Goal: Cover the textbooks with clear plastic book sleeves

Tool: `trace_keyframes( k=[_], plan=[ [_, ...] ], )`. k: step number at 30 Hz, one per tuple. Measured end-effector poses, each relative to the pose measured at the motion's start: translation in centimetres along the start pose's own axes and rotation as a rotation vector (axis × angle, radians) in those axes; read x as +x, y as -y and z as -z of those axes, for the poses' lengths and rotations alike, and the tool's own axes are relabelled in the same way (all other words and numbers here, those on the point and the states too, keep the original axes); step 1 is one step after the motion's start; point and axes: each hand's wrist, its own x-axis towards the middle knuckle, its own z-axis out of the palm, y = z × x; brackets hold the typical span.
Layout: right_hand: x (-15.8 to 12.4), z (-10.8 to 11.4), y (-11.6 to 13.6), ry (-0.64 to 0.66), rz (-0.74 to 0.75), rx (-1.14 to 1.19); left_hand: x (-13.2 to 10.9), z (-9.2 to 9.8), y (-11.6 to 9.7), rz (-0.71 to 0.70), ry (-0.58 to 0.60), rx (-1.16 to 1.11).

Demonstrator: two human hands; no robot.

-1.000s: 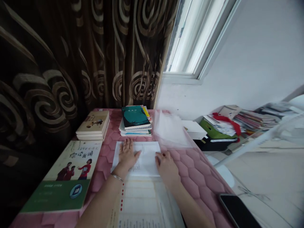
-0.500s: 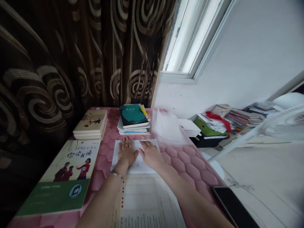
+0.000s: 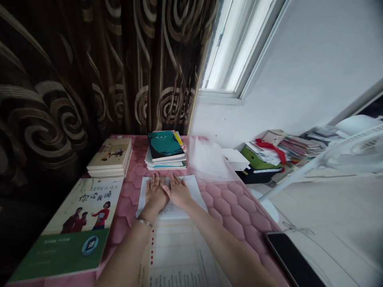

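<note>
My left hand (image 3: 156,194), with a bangle at the wrist, lies flat on a white printed sheet (image 3: 194,196). Beside it, my right hand (image 3: 179,193) presses flat on the same sheet, its thumb touching or overlapping my left hand. Both hands are open, fingers stretched away from me, and grip nothing. Much of the sheet's print is hidden under them. Nearer to me, a larger printed page (image 3: 175,243) with a column of red dots lies between my forearms. I cannot tell whether the sheet and the page are joined.
A large green-and-cream book (image 3: 72,235) and a stack of books (image 3: 109,157) lie left on the pink quilted tablecloth (image 3: 220,205). Behind the sheet is a book pile (image 3: 166,145), with clear plastic film (image 3: 209,159) beside it. A phone (image 3: 291,259) and a white fan (image 3: 341,151) are right.
My right hand has slid left, up against my left hand. Both hands stay flat on the sheet. The whole view has shifted slightly.
</note>
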Motion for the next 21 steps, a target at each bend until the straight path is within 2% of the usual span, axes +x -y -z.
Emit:
trace_keyframes(
  k=[7, 12, 17, 21],
  plan=[
    [-1.7, 0.6, -4.4, -0.071, -0.185, -0.117, 0.2, -0.2, -0.3, 0.017, 0.01, 0.005],
    [-1.7, 0.4, -4.7, -0.098, -0.259, -0.117, -0.1, 0.5, 0.0, 0.117, 0.003, 0.012],
    [-1.6, -0.2, -4.8, -0.128, -0.247, -0.115, -1.0, 1.8, 2.7, 0.274, -0.01, 0.051],
    [-1.7, -0.4, -5.2, -0.155, -0.223, -0.116, -1.4, 2.2, 5.0, 0.308, -0.045, 0.064]
  ],
)
